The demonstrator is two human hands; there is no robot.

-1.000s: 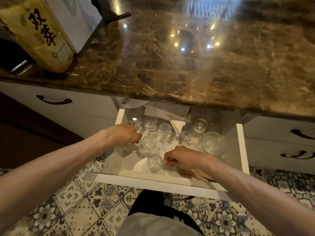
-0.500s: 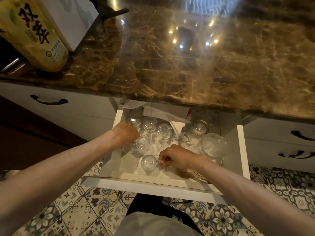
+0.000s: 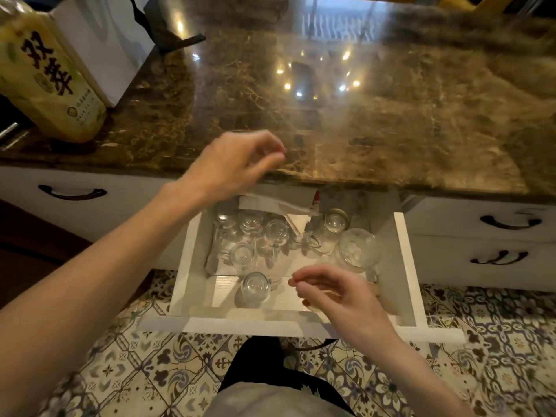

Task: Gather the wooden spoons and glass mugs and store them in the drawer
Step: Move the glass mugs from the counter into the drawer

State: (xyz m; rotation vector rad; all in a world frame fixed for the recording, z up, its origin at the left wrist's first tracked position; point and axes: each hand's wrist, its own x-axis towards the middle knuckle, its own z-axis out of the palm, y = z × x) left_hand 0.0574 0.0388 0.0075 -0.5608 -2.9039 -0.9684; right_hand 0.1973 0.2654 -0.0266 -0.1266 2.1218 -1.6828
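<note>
The white drawer (image 3: 406, 266) stands pulled out under the marble counter. Several clear glass mugs stand inside it: a front mug (image 3: 254, 286), one behind it (image 3: 242, 255), a back row (image 3: 276, 231), and a large round glass (image 3: 356, 248) at the right. My left hand (image 3: 237, 164) is raised over the counter edge, fingers loosely curled and holding nothing. My right hand (image 3: 334, 291) hovers above the drawer's front right, fingers loosely bent, empty, just right of the front mug. The wooden spoons are hidden beneath my right hand.
A brown marble counter (image 3: 361, 121) spans the top. A yellow bottle (image 3: 45, 73) and a white box (image 3: 102, 40) stand at its left. Shut drawers with dark handles (image 3: 72, 192) (image 3: 510, 222) flank the drawer. White paper (image 3: 270, 203) lies at the drawer's back. Patterned floor tiles below.
My left hand let go of its mug and rose out of the drawer to the counter edge. My right hand released the front mug and lifted slightly back to the right.
</note>
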